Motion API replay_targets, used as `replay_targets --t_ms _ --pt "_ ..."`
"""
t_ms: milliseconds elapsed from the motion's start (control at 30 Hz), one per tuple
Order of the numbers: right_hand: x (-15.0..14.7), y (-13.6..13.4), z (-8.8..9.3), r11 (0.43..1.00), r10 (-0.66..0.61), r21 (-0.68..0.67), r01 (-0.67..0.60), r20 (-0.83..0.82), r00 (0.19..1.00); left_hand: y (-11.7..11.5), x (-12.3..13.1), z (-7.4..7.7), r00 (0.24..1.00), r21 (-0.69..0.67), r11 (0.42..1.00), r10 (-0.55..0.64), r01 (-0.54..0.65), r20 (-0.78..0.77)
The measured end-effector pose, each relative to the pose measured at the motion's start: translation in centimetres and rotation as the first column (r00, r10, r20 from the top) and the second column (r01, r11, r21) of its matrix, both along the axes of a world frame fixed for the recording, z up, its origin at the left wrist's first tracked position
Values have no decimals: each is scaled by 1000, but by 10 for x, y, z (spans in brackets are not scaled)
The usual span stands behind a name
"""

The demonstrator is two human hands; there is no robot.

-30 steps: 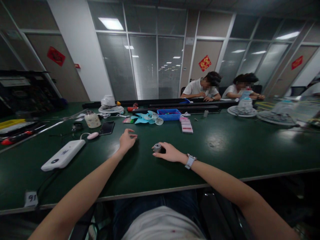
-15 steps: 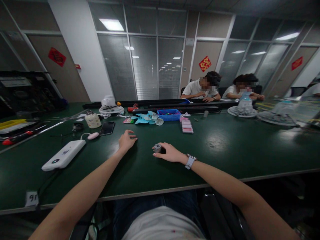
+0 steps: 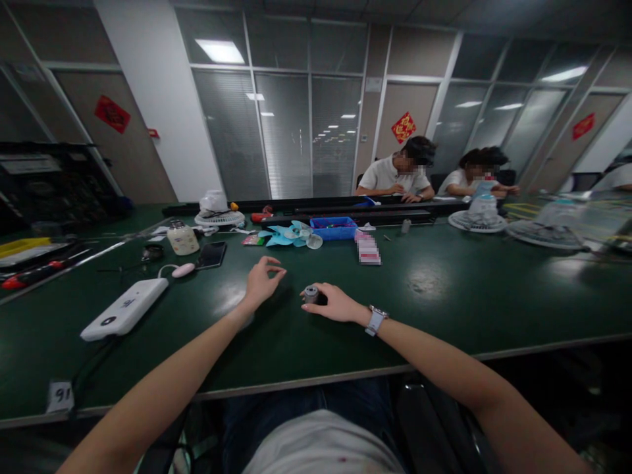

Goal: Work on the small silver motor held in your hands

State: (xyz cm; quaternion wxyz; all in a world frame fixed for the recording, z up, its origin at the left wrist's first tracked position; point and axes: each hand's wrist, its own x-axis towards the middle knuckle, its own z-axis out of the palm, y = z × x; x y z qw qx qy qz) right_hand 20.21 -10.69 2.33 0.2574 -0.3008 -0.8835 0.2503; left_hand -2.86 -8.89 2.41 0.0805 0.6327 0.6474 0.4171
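Observation:
My right hand (image 3: 338, 304) is closed around a small grey metal cylinder (image 3: 311, 295), thumb on the near side and fingers on the far side. The cylinder stands upright on the green table, its round top with a dark centre facing up. To its left, my left hand (image 3: 263, 282) hovers over the table with curved fingers apart and nothing visible in them. A gap separates that hand from the cylinder. Beyond both hands lie a light-blue fan blade (image 3: 291, 234) and a blue basket (image 3: 333, 228) with small parts in it.
On the left are a white power bank (image 3: 126, 308) with a cable, a phone (image 3: 212, 255) and a cream jar (image 3: 182, 238). A pink-and-white packet (image 3: 368, 248), another small cylinder (image 3: 405, 226) and fan parts (image 3: 477, 221) lie farther back. Two people sit across the table.
My left hand has moved right, closer to the cylinder. My right hand keeps its hold on the cylinder in the same place.

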Motion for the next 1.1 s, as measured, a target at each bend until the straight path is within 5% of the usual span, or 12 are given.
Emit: replay_targets --t_ms 267,700,1100 --pt "-1 6 -7 999 -19 37 18 16 1000 -32 48 4 905 107 906 -418 409 82" --pt "-1 5 -7 1000 -20 10 20 -7 1000 -32 47 9 761 35 876 -437 481 479" --pt "-1 7 -9 1000 -4 29 5 -21 1000 -33 47 11 811 30 865 -482 502 333"
